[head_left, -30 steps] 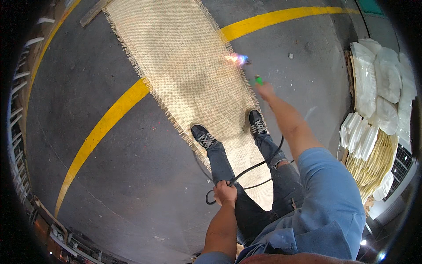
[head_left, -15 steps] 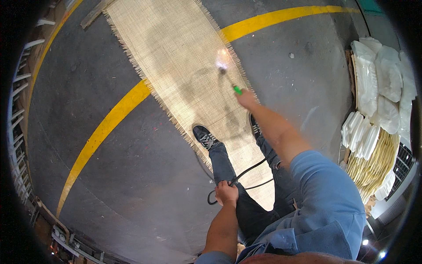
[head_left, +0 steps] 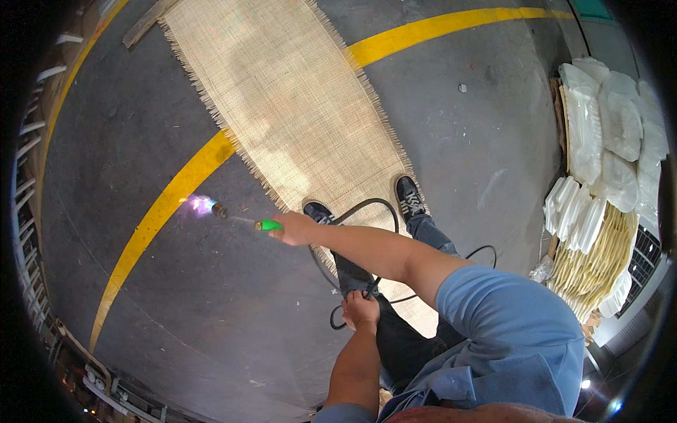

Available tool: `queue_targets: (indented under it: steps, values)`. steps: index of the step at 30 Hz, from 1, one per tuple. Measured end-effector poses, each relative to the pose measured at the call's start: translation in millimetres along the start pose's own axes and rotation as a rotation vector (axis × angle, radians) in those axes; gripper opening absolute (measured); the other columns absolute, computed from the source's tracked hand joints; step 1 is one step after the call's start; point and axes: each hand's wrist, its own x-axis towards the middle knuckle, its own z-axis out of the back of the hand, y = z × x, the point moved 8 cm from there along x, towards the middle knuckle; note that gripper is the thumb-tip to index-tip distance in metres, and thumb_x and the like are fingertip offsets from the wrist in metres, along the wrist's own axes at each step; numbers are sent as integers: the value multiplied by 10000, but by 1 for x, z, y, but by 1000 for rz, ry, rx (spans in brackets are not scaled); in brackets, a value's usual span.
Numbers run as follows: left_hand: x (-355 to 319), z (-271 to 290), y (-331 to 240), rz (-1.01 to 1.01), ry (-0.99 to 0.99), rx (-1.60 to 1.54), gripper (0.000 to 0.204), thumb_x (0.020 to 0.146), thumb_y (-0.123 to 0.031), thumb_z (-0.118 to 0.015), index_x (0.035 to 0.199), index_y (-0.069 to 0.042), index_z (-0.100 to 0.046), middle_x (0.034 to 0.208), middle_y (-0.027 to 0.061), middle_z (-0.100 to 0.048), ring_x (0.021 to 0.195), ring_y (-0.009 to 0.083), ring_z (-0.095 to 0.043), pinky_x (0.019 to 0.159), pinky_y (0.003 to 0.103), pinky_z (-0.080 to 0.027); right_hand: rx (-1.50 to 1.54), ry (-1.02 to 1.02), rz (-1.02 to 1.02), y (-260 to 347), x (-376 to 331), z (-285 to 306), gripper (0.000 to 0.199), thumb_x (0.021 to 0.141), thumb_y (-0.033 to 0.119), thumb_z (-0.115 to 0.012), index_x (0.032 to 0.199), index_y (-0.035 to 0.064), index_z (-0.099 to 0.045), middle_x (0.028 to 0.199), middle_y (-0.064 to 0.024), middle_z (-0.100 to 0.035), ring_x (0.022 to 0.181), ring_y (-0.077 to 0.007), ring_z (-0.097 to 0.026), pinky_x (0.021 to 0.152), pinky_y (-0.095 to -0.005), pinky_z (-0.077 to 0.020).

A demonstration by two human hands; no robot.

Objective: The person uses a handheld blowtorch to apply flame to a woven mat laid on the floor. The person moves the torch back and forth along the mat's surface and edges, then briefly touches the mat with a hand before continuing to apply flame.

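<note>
Woven straw-coloured matting (head_left: pixel 296 120), coarse weave with frayed fringe along both long edges, runs as a long strip from the upper left of the frame down to centre, where the person stands on its lower end in dark lace-up shoes (head_left: pixel 409 196). Floor: smooth grey concrete (head_left: pixel 176 317), scuffed, crossed by a curved yellow painted line (head_left: pixel 176 204) that passes under the matting.

Right hand (head_left: pixel 295 229), centre of frame, arm stretched out toward the left: fingers fully wrapped around the green grip of a gas torch (head_left: pixel 243 218). Torch is a thin metal rod with a small dark nozzle; long axis runs nearly level across the frame, nozzle pointing left and slightly up. A pale violet-pink flame (head_left: pixel 197 205) sits at the nozzle, left of centre, over the yellow line and just off the matting's left fringe.

Left hand (head_left: pixel 361 310), lower centre: closed around a black rubber hose (head_left: pixel 367 208), which loops up past the shoes and on to the torch grip; another loop trails right over the concrete.

Right edge of frame: stacked pale woven discs and white plastic-wrapped bundles (head_left: pixel 606 141), well apart from the flame. Upper left corner: a grey wooden plank (head_left: pixel 144 25) beside the matting's far end. Nothing lies between nozzle and floor.
</note>
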Motion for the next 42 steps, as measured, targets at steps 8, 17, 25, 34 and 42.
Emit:
queue_targets:
  steps: [8,17,25,34,42]
  values:
    - [2,-4,-9,-33,17,-18,241,865,-303,-572,982,-121,-680,1122,50,-627,1081,320,-558,870,473,-493,-49,-411,-450,-171,-13,143,521,881,465,-607,1159,24,-599,1087,-240,-652,1017,-394,-631,871,-477,-490]
    - [4,-4,10,-13,18,-13,240,827,-290,-607,988,-126,-678,1148,53,-616,1093,309,-555,872,458,-506,55,-942,-754,-302,-143,320,465,890,467,-576,1010,22,-641,764,-157,-669,650,-296,-664,586,-418,-512]
    - [5,1,3,-13,25,-42,252,803,-291,-635,988,-125,-676,1138,49,-616,1091,309,-553,873,454,-506,101,-896,-651,-276,-106,325,400,903,379,-604,1111,37,-600,641,-99,-592,479,-226,-576,439,-394,-471]
    - [4,2,5,-2,24,-23,257,821,-284,-631,1019,-126,-674,1138,83,-621,1076,320,-570,875,470,-497,25,-397,-289,-135,45,137,495,899,436,-595,1096,-19,-605,1037,-270,-642,976,-384,-633,853,-463,-488]
    - [4,3,8,41,37,12,232,863,-280,-585,996,-114,-677,1128,50,-618,1080,310,-551,857,458,-510,95,30,-21,10,53,5,414,903,384,-583,1120,32,-610,1037,-220,-667,971,-386,-648,836,-481,-505]
